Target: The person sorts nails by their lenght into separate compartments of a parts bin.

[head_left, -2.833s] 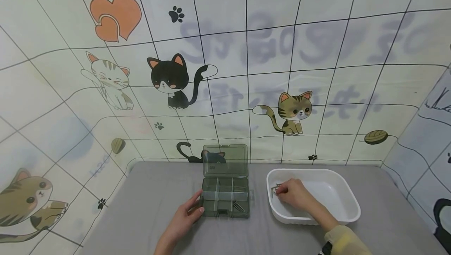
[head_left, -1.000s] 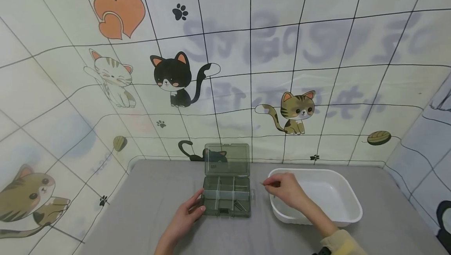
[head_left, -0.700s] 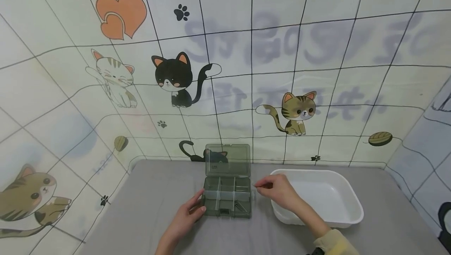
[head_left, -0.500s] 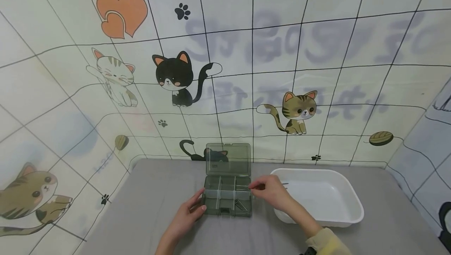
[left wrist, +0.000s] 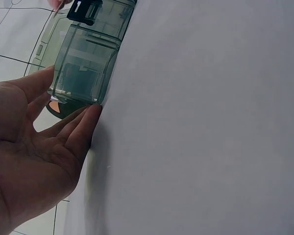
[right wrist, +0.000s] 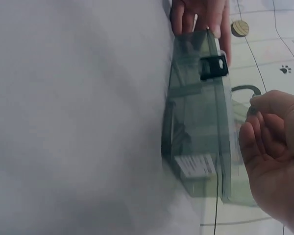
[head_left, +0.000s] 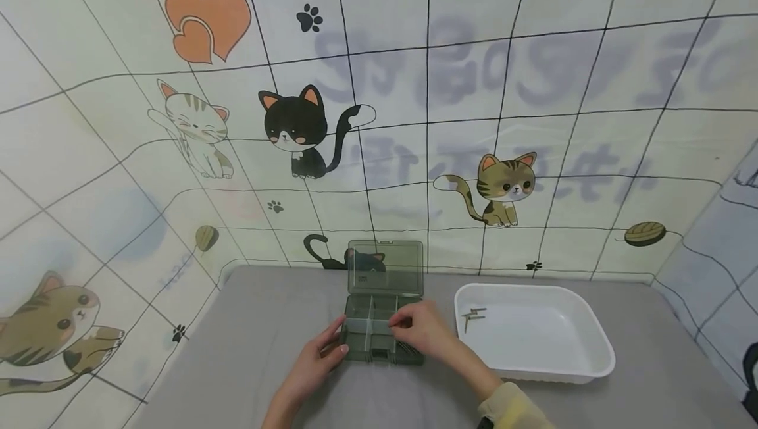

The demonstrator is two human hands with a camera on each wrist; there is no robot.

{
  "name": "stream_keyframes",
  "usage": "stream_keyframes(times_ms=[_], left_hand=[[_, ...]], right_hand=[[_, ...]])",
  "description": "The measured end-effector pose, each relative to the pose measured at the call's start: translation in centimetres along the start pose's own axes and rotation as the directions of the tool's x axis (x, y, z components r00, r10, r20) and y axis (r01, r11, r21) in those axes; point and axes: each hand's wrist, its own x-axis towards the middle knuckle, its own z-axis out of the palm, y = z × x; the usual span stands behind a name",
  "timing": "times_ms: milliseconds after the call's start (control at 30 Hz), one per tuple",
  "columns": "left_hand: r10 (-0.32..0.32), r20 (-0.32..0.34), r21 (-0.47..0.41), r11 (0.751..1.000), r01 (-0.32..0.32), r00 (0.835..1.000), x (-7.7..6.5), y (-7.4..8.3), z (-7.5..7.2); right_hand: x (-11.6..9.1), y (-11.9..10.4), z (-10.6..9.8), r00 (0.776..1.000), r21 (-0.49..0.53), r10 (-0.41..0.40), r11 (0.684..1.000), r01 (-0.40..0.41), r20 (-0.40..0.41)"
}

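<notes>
An open green-tinted compartment box stands on the table with its clear lid raised at the back. My left hand touches the box's left end, fingers fairly straight against its side and thumb by the front corner. Over the middle divider, my right hand pinches a small screw between thumb and forefinger, mostly covered by the fingertips in the head view. Several screws lie in the front right compartment, partly hidden under that hand. More loose screws lie at the left of a white tray.
Grey cloth covers the table. A wall sheet printed with cats and grid lines rises right behind the box and tray. A dark catch sits on the box's front.
My right hand has picked a screw from the white tray and carried it left over the box. The screws left in the tray now show. My left hand has stayed at the box.
</notes>
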Motion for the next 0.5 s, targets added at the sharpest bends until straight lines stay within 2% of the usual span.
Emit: stream_keyframes(times_ms=[500], left_hand=[[0.006, -0.002, -0.017, 1.000, -0.006, 1.000, 0.0, 0.0, 0.1]], right_hand=[[0.4, -0.4, 2.2, 0.999, -0.027, 0.029, 0.999, -0.029, -0.024]])
